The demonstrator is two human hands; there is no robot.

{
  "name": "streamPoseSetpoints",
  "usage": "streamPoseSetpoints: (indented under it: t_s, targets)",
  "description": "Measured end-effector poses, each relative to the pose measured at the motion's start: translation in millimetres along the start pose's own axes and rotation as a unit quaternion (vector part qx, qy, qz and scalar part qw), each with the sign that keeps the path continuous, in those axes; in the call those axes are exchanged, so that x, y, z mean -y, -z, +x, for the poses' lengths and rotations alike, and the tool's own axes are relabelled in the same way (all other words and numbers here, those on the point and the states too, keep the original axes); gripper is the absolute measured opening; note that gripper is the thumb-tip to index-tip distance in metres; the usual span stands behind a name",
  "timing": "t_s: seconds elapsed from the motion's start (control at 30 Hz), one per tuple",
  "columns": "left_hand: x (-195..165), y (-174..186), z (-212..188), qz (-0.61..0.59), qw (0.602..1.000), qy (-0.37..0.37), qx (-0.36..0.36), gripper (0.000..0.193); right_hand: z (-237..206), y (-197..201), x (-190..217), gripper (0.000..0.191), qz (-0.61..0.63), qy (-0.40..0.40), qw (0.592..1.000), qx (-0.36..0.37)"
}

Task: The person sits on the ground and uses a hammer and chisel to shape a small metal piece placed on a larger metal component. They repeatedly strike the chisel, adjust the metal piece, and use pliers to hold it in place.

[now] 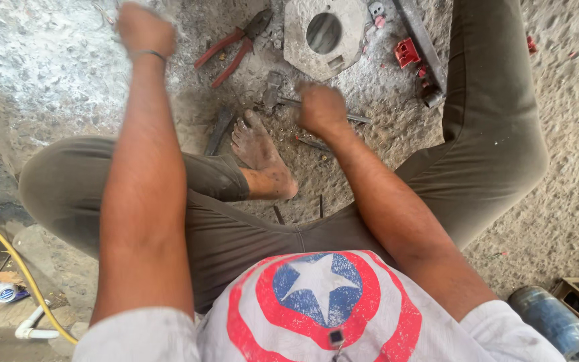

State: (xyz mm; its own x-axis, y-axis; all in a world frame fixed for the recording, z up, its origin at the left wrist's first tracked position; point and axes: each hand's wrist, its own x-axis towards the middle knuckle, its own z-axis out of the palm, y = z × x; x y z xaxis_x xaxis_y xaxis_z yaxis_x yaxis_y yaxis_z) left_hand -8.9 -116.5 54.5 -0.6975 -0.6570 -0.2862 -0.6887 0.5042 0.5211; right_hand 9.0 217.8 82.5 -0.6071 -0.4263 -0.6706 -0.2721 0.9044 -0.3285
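A person sits on the rough ground with legs folded, and one bare foot rests in the middle. That foot is the best thing to find places from. Just to the right of the foot, the right hand is closed tight in a fist around a thin metal rod. The rod lies flat and pokes out on both sides of the fist. Far up and to the left of the foot, the left hand is lifted near the top edge. It is curled up, but you cannot tell if anything is inside it. A thin band sits on that wrist. Above the foot, a little to the left, lie red pliers with their handles spread apart. Above the foot and to the right lies a flat gray metal plate with a round hole in it. Farther right of the plate is a small red part. Far below the foot, at the left edge, runs a yellow hose.
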Motion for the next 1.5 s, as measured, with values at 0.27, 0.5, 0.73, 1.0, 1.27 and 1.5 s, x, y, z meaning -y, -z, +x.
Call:
streamPoseSetpoints:
  t_s: [0.27,0.5,0.73,1.0,1.27,1.5]
  targets:
    - [-72,-66,-69,-0.125,0.937,-0.306,0.113,0.014,1,-39,-27,0.036,-0.045,0.036,0.996,-0.073]
    - [-77,-115,-67,-0.120,0.929,-0.314,0.156,0.014,22,-41,-38,0.025,-0.022,0.003,1.000,-0.020]
    - [-72,-117,-59,-0.123,0.928,-0.314,0.155,0.019,11,-13,-11,0.021,0.114,-0.103,0.986,0.063]
    - [-71,-121,-50,-0.108,0.925,-0.334,0.143,0.016,-56,42,12,0.026,0.389,-0.186,0.901,-0.042]
    - [-63,-130,-52,-0.107,0.923,-0.347,0.125,0.013,-47,41,-14,0.034,0.385,0.244,0.801,-0.387]
    - [-68,-125,-54,-0.092,0.928,-0.343,0.114,0.021,6,15,-21,0.039,0.269,-0.031,0.929,-0.252]
